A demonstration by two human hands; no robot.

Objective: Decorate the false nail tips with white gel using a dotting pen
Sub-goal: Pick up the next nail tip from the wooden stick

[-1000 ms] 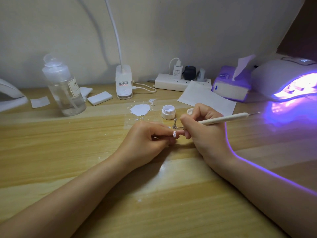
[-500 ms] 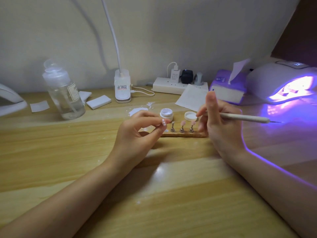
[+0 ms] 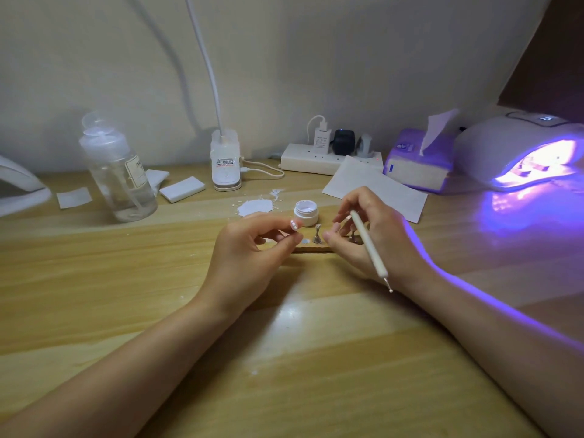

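Left hand (image 3: 249, 248) is pinching a light, smear-prone nail tip (image 3: 294, 225) by its edges; right hand (image 3: 373, 235) is gripping the pen (image 3: 368, 245).

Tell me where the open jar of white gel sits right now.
In the head view the open jar of white gel stands on the wooden table just past the left hand, with the white spill on its left.

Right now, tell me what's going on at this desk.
A person is decorating false nails. The left hand pinches a nail tip that already carries white dots. The right hand holds the dotting pen, its metal point aimed back toward the wrist, away from the work. An open jar of white gel sits behind the hands, and the curing lamp glows purple.
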